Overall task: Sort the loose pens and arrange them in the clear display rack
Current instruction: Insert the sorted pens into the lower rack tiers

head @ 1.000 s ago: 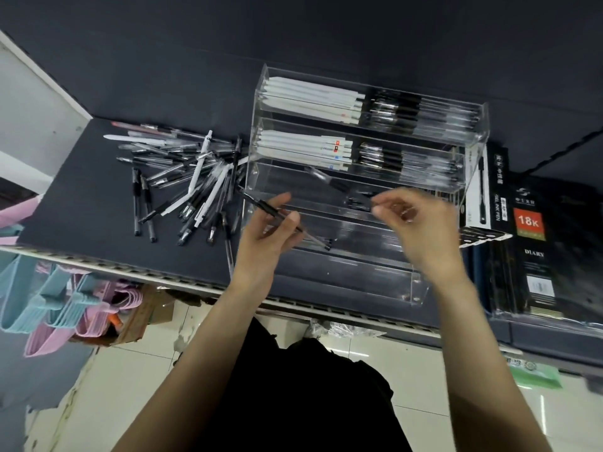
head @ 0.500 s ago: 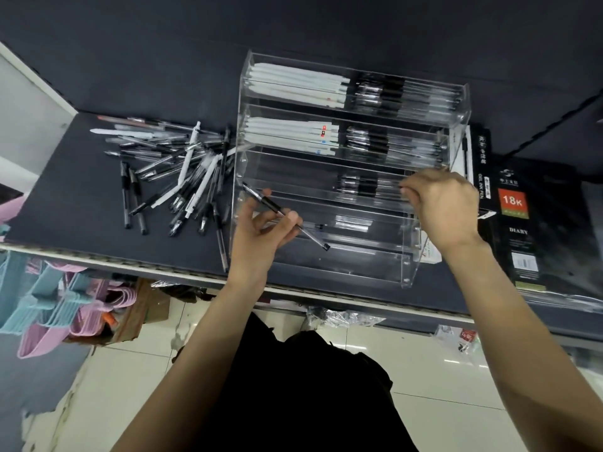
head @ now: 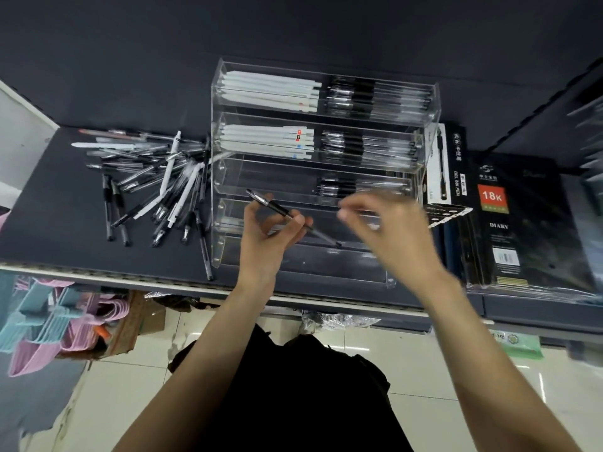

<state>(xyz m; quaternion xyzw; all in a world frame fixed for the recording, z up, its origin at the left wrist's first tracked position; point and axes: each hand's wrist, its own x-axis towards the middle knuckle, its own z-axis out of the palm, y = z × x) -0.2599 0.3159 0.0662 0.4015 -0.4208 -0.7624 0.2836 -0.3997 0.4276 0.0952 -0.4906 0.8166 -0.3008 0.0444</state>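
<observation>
Pens: one black pen (head: 283, 211) pinched in left hand (head: 268, 233) fingers before rack (head: 431, 102); loose pile (head: 153, 187) left of them. Right hand (head: 388, 230) blurred, grip unclear. Step: loading third tier; next, lay pen level beside those stocked.

My right hand (head: 388, 230) is motion-blurred, so I can't tell its grip; it hides part of the rack (head: 326, 177).

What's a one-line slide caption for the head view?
Left hand holds a black gel pen before the clear acrylic rack; right hand blurred.
</observation>
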